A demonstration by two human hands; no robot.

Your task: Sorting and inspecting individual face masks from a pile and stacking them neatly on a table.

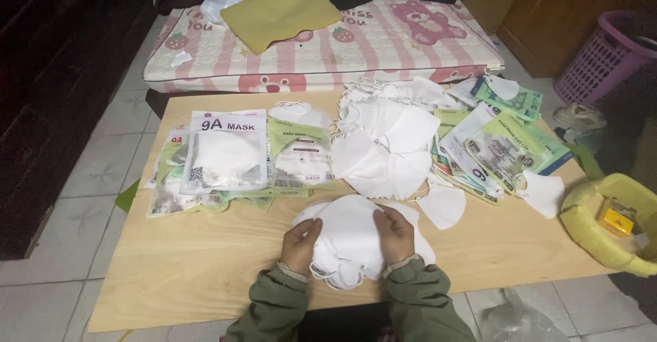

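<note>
Head view: my left hand (301, 245) and my right hand (395, 233) are both clamped on a stack of white masks (349, 236), fingers curled over its top and thumbs at the near side. The stack lies at the near middle of the wooden table (205, 273), directly in front of me, its ear loops hanging out at the near edge. Both my sleeves are olive green.

Beyond the stack, at the table's centre, sits a loose heap of white masks (387, 147), well apart from my hands. One single white mask (443, 206) lies just beside my right hand; another single mask (542, 193) lies further right.

On the left of the table, a pile of packaged masks in clear bags (226, 154) with green and white printed card. On the right, a spread of empty green printed bags (499, 147).

At the far right edge of the table stands a yellow padded container (602, 229) holding a small yellow box.

Behind the table lies a pink striped mattress (383, 41) with bear pictures, a yellow-green folded sheet (280, 13) on it. A purple plastic basket (602, 58) stands at the upper right on the tiled floor (102, 171)
</note>
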